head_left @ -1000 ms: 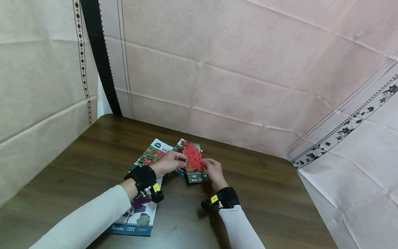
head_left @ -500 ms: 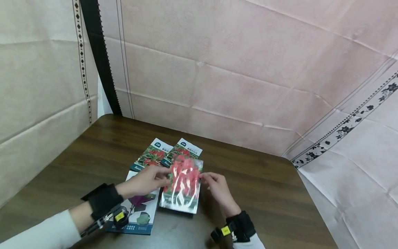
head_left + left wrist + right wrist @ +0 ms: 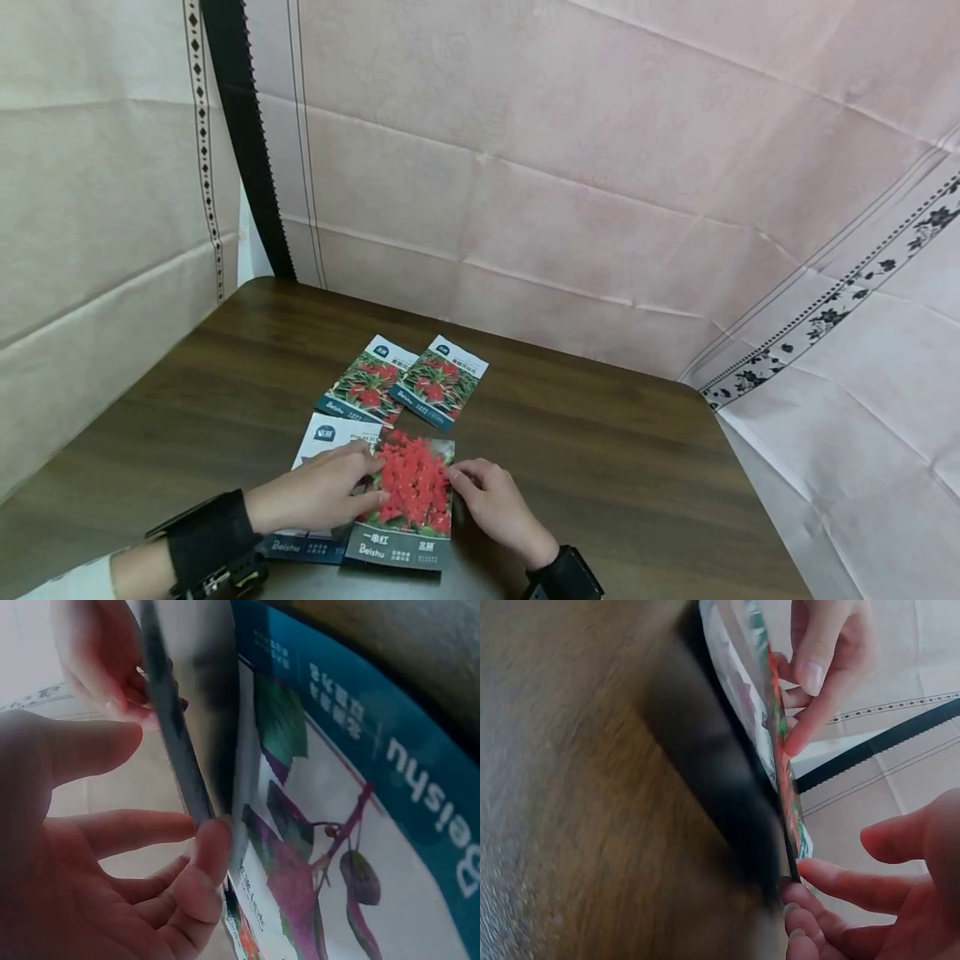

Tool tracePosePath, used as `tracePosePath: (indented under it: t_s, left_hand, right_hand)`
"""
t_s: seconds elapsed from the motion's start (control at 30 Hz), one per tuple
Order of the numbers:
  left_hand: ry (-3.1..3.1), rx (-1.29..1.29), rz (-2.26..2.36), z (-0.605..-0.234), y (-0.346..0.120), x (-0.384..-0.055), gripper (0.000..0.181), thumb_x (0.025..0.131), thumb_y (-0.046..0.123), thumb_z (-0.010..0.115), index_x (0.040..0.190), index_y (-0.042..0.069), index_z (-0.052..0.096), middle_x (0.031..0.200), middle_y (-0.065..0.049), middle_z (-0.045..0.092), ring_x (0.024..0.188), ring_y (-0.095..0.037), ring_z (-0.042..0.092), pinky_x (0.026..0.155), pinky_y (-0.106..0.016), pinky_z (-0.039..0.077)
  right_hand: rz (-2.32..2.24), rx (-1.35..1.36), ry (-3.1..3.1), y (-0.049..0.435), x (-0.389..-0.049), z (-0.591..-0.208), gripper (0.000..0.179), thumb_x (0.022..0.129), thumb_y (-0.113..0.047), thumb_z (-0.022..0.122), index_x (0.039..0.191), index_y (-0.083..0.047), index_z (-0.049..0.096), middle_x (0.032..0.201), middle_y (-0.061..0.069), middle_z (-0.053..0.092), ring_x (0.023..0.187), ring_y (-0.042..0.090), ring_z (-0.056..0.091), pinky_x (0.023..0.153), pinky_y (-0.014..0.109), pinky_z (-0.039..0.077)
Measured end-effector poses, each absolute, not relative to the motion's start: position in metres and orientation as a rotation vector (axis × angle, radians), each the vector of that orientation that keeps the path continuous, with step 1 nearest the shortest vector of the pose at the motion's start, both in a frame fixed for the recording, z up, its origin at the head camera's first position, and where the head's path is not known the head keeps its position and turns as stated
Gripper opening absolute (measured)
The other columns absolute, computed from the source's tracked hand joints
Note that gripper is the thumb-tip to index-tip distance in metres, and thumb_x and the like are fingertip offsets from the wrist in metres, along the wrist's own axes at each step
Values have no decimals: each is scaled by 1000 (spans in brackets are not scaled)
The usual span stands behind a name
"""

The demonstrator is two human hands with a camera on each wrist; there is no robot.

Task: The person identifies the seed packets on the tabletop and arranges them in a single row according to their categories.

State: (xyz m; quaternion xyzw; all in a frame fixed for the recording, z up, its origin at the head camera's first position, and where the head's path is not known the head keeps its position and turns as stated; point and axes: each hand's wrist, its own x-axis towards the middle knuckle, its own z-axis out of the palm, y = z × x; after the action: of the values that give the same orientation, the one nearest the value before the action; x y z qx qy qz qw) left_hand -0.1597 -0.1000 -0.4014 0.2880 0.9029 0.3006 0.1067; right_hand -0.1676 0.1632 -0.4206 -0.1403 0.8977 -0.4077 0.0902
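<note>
Both hands hold a seed packet with red flowers and a grey-green lower band [image 3: 415, 487] by its side edges. My left hand [image 3: 322, 492] grips its left edge, and my right hand [image 3: 498, 508] has fingertips on its right edge. In the left wrist view, fingers [image 3: 206, 862] lie against the packet's edge and underside while the thumb is apart from it. The right wrist view shows a gap between packet and table. Under my left hand lies a white packet with a purple-leaved plant [image 3: 322, 847], partly covered.
Two packets with red flowers and green leaves lie farther back: one on the left [image 3: 367, 379], one on the right [image 3: 441, 379], their edges meeting. They rest on a brown wooden table [image 3: 600, 467]. Pale patterned cloth [image 3: 525, 167] hangs behind the table's far edge.
The red-flowered packet has come from on top of the far right packet toward the near edge, beside the purple-leaf packet. Both hands moved nearer with it, uncovering the far packets.
</note>
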Motion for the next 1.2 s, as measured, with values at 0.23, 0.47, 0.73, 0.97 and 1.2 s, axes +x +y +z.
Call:
tracePosePath:
  t_s: [0.23,0.47,0.73,0.97,1.2]
  left_hand:
    - [2651,886,806,-406,-98,-167,56,86,46,59,119,1,63,89,3,52,72,-11,43,60,-32,36]
    - [2641,917,790,-407,-97,-173,58,83,54,57,113,5,66,94,1,57,82,-13,50,69,-35,43]
    - [2648,884,805,-408,-94,-180,58,83,56,57,111,6,67,96,2,58,85,-13,51,70,-37,44]
    - [2672,848,988,-402,-88,-202,32,88,45,57,95,14,62,77,5,52,65,-12,47,60,-32,40]
    - [2795,671,1148,-400,-81,-260,40,90,41,55,108,5,61,105,-11,55,91,-25,52,77,-41,44]
  right_hand:
    - [-1148,-449,2714,160,-168,-423,39,95,-41,46,107,-13,69,89,-5,57,80,12,51,67,33,40]
    - [-1107,-474,2693,158,-167,-426,35,95,-38,47,108,-14,68,80,-3,50,70,12,44,61,29,35]
    - [-1128,-485,2695,160,-169,-429,35,96,-38,46,109,-14,68,81,-5,53,71,10,46,62,29,37]
    - [-1554,-283,2577,160,-191,-414,36,95,-35,48,112,-7,63,96,7,63,84,20,57,72,37,47]
    - [-1903,-64,2317,157,-232,-407,43,96,-32,46,124,-1,55,128,18,52,115,33,50,93,44,43]
